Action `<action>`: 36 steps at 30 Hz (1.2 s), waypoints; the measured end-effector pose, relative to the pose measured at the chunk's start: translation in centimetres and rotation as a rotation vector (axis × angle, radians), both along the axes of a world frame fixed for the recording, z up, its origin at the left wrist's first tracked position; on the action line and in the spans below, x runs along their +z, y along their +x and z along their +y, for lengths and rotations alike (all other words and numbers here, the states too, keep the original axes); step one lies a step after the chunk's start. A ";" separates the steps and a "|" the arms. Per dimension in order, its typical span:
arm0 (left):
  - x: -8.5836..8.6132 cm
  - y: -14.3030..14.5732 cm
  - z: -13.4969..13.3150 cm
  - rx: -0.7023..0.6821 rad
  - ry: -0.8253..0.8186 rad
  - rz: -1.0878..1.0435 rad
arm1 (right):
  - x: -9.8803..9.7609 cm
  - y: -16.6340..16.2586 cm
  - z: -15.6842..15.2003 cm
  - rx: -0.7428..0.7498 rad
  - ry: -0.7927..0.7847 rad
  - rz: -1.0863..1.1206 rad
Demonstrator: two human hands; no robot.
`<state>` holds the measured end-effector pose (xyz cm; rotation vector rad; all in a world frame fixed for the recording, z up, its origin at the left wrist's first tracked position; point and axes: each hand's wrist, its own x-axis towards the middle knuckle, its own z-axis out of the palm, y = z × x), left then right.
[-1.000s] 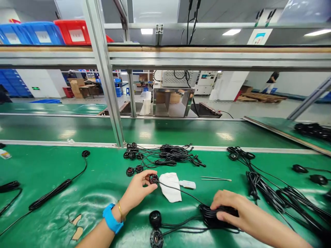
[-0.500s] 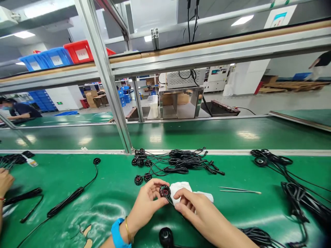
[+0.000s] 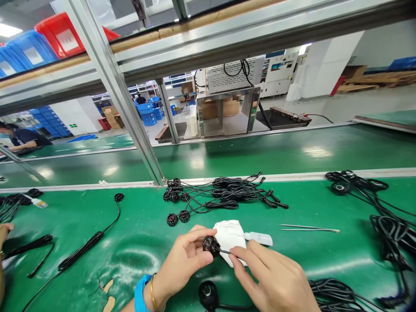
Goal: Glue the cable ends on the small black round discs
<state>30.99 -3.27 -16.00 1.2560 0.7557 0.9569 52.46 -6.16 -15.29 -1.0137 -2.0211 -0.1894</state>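
Note:
My left hand point(image 3: 182, 264), with a blue band and a gold bangle on its wrist, grips a small round black housing point(image 3: 210, 245) between thumb and fingers. A thin black cable point(image 3: 225, 251) leaves the housing on the right, and my right hand point(image 3: 276, 277) pinches it between thumb and forefinger. Behind the housing lies a folded white wipe point(image 3: 227, 232), with a translucent white tube point(image 3: 260, 238) touching its right side. A second black round piece point(image 3: 208, 294), larger and cabled, rests on the green mat point(image 3: 146, 225) just below my hands.
Several coiled black cables point(image 3: 238, 190) with round ends lie beyond my hands. Tweezers point(image 3: 310, 229) are to the right, near more cables point(image 3: 386, 234). At the left edge shows another person's hand point(image 3: 4, 232). A metal post point(image 3: 130, 117) rises at the bench's back.
The housing has turned, so its red-marked face no longer points at me and its cable sticks out rightward. My right hand has shifted right and down along the cable. The view has tilted down.

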 end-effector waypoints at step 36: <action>0.0 -0.4 0.0 -0.036 -0.057 0.462 | -0.1 -0.4 0.0 0.145 0.010 -0.117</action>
